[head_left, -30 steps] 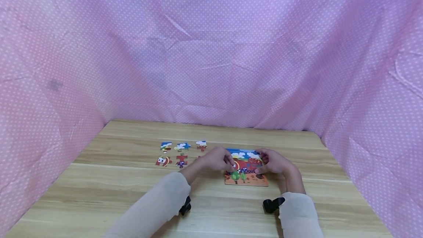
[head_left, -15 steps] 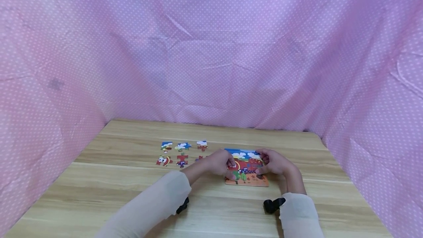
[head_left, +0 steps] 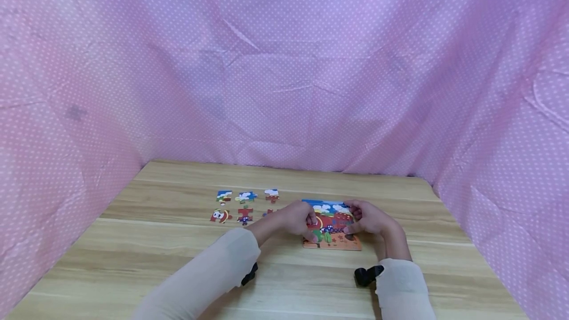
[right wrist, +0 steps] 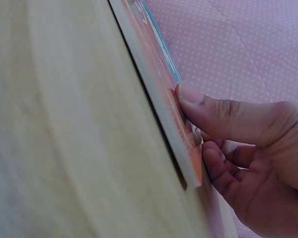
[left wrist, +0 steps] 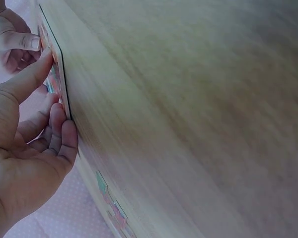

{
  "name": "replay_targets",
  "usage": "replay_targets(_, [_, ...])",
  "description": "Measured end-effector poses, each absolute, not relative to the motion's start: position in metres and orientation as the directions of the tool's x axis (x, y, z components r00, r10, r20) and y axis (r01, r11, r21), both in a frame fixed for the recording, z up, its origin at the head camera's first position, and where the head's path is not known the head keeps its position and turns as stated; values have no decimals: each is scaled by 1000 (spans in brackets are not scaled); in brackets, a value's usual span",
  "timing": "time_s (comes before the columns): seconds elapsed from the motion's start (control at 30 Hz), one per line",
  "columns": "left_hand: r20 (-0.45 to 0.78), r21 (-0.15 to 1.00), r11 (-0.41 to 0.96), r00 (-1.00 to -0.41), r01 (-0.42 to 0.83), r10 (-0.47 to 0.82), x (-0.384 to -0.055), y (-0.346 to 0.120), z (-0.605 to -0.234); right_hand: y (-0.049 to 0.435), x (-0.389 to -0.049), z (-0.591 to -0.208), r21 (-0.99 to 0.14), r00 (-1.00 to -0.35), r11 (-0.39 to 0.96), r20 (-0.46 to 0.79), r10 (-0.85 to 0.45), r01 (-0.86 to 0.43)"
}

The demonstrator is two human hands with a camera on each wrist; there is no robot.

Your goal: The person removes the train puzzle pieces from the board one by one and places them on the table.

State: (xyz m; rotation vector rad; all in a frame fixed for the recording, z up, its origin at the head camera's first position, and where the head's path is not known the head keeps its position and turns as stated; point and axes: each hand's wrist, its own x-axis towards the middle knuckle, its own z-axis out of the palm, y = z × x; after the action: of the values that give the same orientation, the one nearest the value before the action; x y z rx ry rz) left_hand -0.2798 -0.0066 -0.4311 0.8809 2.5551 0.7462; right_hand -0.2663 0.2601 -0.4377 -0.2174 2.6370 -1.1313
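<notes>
A jigsaw puzzle in a flat board (head_left: 332,244) lies on the table, with a red train, blue sky and orange ground on it. My left hand (head_left: 293,218) is at its left side; the thumb rests low on the picture and curled fingers lie along the edge, as the left wrist view shows on the board (left wrist: 61,67). What lies under those fingers is partly hidden. On the right side my right hand (head_left: 372,218) grips the board, its thumb (right wrist: 192,95) on the picture and its other fingers curled by the edge.
Several loose puzzle pieces lie left of the board in two rows, among them a white-faced red piece (head_left: 220,216) and a cloud piece (head_left: 246,196). My left forearm partly covers one piece (head_left: 268,212). Behind the wooden table (head_left: 178,256) hangs a pink dotted cloth (head_left: 284,88).
My left hand has shifted slightly, its thumb moving down onto the lower left of the picture, and has stayed there since. The right hand has kept its place.
</notes>
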Motion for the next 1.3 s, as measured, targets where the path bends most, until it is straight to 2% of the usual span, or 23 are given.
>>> replay_targets(0.87, [-176, 612, 679, -767, 406, 617, -278, -4, -429, 260, -266, -436, -730, -951, 683, -186, -249, -36])
replay_targets(1.3, [-164, 605, 665, -749, 437, 641, -280, -3, -430, 259, -266, -435, -720, -951, 693, -192, -241, -30])
